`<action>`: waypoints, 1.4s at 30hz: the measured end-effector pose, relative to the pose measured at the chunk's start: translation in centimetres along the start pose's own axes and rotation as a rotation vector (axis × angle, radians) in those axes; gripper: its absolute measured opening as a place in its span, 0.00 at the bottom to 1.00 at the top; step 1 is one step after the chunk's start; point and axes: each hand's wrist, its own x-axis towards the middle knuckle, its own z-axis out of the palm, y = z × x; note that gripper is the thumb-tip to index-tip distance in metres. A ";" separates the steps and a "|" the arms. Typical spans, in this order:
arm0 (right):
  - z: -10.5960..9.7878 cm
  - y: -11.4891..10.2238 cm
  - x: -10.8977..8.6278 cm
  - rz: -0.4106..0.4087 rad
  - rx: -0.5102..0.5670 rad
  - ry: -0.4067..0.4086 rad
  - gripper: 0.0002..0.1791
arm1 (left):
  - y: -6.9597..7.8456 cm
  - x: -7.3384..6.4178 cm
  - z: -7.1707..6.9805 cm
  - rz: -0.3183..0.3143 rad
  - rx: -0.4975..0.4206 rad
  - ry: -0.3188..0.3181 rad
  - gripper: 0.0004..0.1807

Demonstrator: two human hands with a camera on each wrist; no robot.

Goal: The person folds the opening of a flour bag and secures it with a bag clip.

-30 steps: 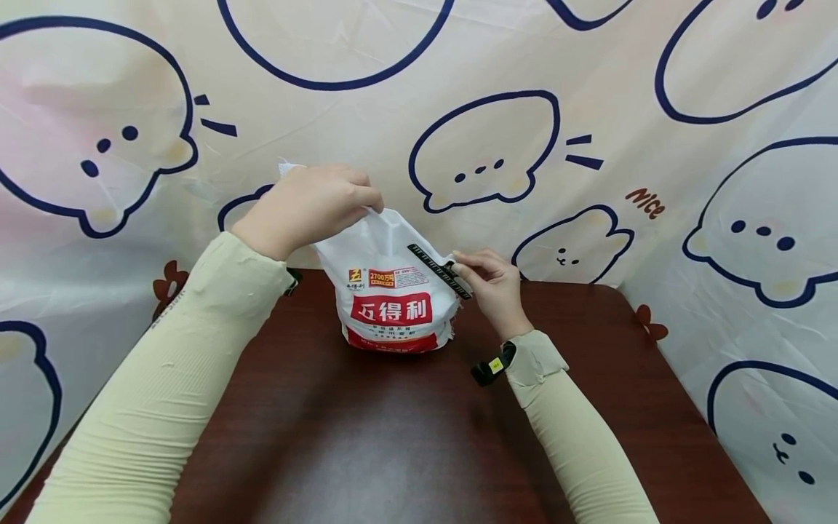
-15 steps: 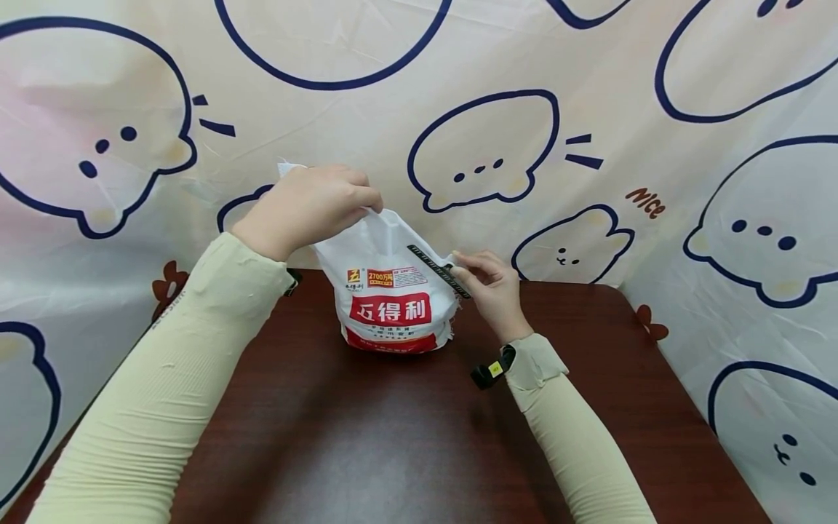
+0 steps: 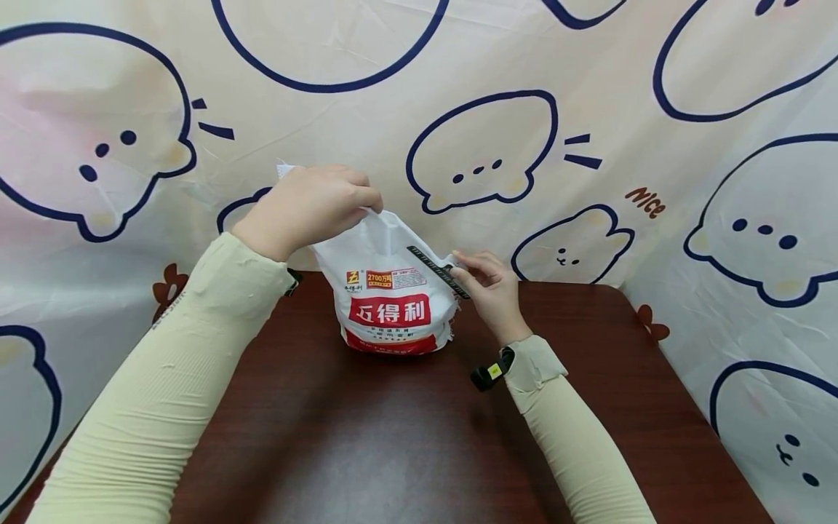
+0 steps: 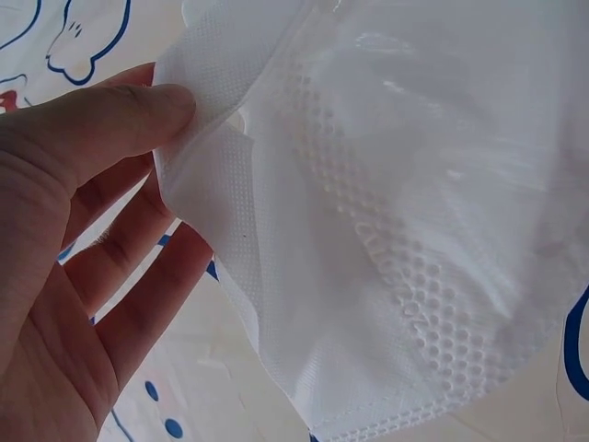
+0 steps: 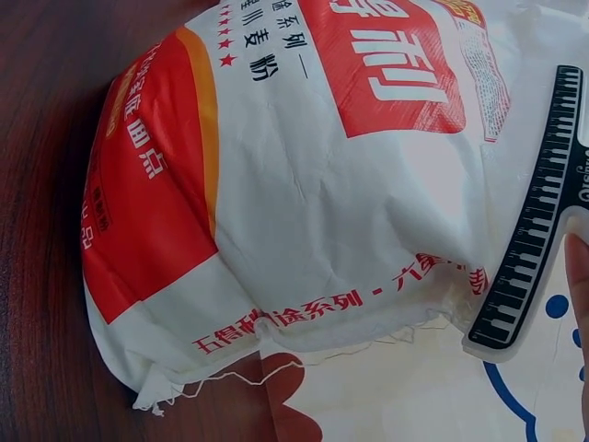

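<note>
A white flour bag (image 3: 393, 311) with red print stands on the brown table, its loose top pulled up and to the left. My left hand (image 3: 310, 207) holds the upper edge. In the left wrist view the thumb (image 4: 166, 110) lies on the near face of the white material, with the other fingers behind it. A clip (image 5: 525, 230) with a black-and-white piano-key pattern lies slantwise across the bag's right upper side. My right hand (image 3: 489, 291) pinches the clip's handle between thumb and fingers. Only a sliver of a finger (image 5: 580, 276) shows in the right wrist view.
The dark brown table (image 3: 406, 444) stretches out in front of the bag. Behind it hangs a pale cloth (image 3: 366, 131) with blue cartoon outlines. Loose threads (image 5: 239, 376) trail from the bag's stitched edge.
</note>
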 end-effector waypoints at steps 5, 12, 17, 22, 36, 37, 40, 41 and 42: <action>0.2 0.1 -0.1 -0.008 0.016 -0.004 0.16 | 0.0 0.0 0.0 -0.001 0.004 -0.008 0.11; 0.2 0.2 0.0 -0.001 0.014 0.003 0.16 | 0.0 0.0 0.0 -0.009 0.008 -0.016 0.12; 0.1 0.2 0.0 0.014 0.032 -0.004 0.16 | 0.1 0.1 0.0 -0.016 0.012 -0.026 0.12; 0.1 0.1 0.0 0.025 0.032 -0.004 0.16 | 0.1 0.1 -0.1 -0.010 0.021 -0.022 0.11; 0.2 0.3 -0.1 0.030 0.061 -0.006 0.17 | 0.2 -0.2 -0.1 -0.009 0.004 -0.014 0.12; 0.2 0.2 -0.1 0.032 0.055 -0.007 0.17 | 0.2 -0.3 -0.1 -0.010 0.004 -0.014 0.12; 0.1 0.1 -0.1 0.039 0.044 -0.009 0.17 | 0.2 -0.3 -0.2 -0.008 0.003 -0.014 0.12; 0.1 0.1 -0.1 0.044 0.042 -0.011 0.17 | 0.2 -0.3 -0.2 -0.007 0.003 -0.014 0.12; 0.1 0.1 -0.1 0.050 0.041 -0.014 0.17 | 0.2 -0.3 -0.1 -0.006 0.002 -0.013 0.11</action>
